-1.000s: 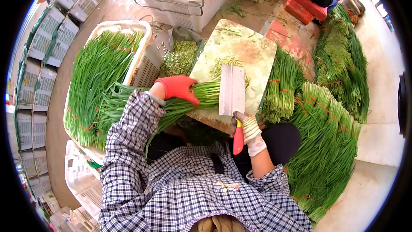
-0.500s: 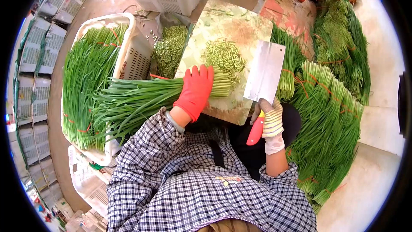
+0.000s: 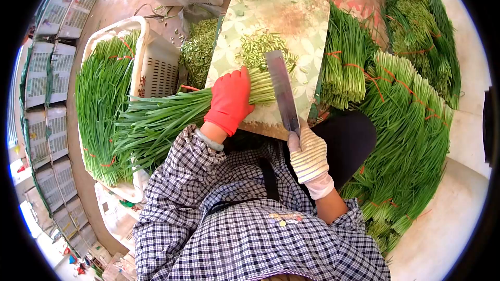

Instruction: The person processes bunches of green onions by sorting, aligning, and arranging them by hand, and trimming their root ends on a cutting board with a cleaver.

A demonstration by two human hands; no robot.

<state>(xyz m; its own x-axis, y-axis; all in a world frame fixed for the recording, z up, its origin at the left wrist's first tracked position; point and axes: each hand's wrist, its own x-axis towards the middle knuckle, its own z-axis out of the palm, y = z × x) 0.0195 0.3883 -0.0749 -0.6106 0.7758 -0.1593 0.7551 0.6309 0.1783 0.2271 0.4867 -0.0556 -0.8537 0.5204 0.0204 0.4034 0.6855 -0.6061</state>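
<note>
My left hand (image 3: pixel 228 103), in a red glove, is closed around a bundle of garlic chives (image 3: pixel 166 117). Its pale stem ends (image 3: pixel 262 87) lie on a patterned cutting board (image 3: pixel 304 26), while the long green leaves trail left over a crate's rim. My right hand (image 3: pixel 308 155), in a striped glove, grips a cleaver (image 3: pixel 283 86); its handle is hidden by the fingers. The blade stands nearly edge-on at the stem ends, right of my left hand. Whether it touches them I cannot tell. Short chopped pieces (image 3: pixel 255 49) are heaped on the board just beyond the stems.
A white crate (image 3: pixel 159 67) full of chives stands left. Between it and the board sits a bag of chopped pieces (image 3: pixel 199 52). Tied chive bundles (image 3: pixel 406 151) are piled on the right, with more beside the board (image 3: pixel 341 57). Stacked crates (image 3: pixel 54 73) line the far left.
The cleaver has moved left from beside the board's right edge to the stem ends, its blade turning from flat-faced to nearly edge-on. My left fingers have curled in. The view has shifted slightly.
</note>
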